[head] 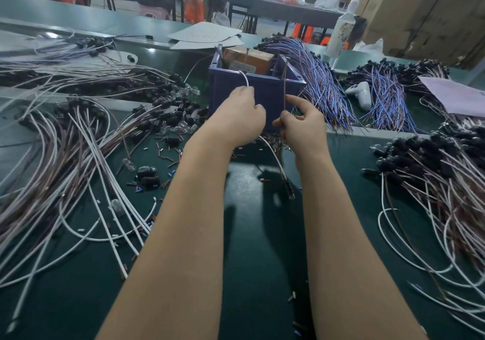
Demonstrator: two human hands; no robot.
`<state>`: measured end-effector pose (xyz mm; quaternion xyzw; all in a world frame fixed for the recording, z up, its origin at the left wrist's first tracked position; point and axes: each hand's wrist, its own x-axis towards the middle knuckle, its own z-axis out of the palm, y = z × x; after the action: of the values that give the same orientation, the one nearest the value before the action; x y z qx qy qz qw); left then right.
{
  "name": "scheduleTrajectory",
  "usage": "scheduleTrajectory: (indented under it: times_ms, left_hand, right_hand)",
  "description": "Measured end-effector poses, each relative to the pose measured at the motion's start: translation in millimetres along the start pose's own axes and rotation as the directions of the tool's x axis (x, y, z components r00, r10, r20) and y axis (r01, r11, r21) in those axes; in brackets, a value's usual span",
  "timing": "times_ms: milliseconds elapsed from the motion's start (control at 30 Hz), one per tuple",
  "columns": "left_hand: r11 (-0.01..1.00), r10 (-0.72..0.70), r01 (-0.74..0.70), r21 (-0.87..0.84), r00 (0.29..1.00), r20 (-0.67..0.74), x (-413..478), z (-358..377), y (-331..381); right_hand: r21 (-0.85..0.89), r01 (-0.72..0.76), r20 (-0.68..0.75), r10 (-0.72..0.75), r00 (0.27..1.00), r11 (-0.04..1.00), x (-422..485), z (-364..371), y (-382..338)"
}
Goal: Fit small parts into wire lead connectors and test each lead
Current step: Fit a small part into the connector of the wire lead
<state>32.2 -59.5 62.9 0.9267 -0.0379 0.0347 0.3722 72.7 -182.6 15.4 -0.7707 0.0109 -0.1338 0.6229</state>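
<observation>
Black connector [288, 191] of 1 lead dangles just over the green mat [249, 234]. Left hand [242, 114] pinches its white wire [245, 78], right hand [301, 124] pinches its brown wire [284, 90], both ends raised at the blue bin [231, 87]. Likely mid-test. Left pile [65, 142] and right pile [433, 171] are both big, so can't tell how many are done.

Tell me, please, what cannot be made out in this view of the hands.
Head view: grip of the left hand on the white wire, hidden by its own back.
Black connector dangling below the right hand, which pinches the brown wire: blurred, fitted part unclear.
Brown box label in the blue bin: too small.
</observation>
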Motion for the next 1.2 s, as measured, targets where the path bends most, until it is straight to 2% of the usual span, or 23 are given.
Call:
scheduleTrajectory:
  times_ms: [567, 833, 1200]
  left_hand:
    - [0.997, -0.001, 0.002, 0.079, 1.000, -0.012, -3.5, -7.5, 3.4]
    - [0.994, -0.005, 0.000, 0.105, 0.999, 0.048, -4.1, -4.4, 4.2]
    - [0.996, 0.011, -0.016, 0.093, 0.998, 0.054, -2.2, -1.9, 2.4]
  right_hand:
    - [0.019, -0.019, -0.012, 0.019, 1.000, 1.000, -0.3, 1.4, 0.5]
    - [0.018, -0.005, -0.012, 0.005, 1.000, 1.000, 0.2, 3.4, -1.0]
    - [-0.004, 0.001, -0.012, -0.001, 1.000, 1.000, -0.5, 3.3, -2.8]
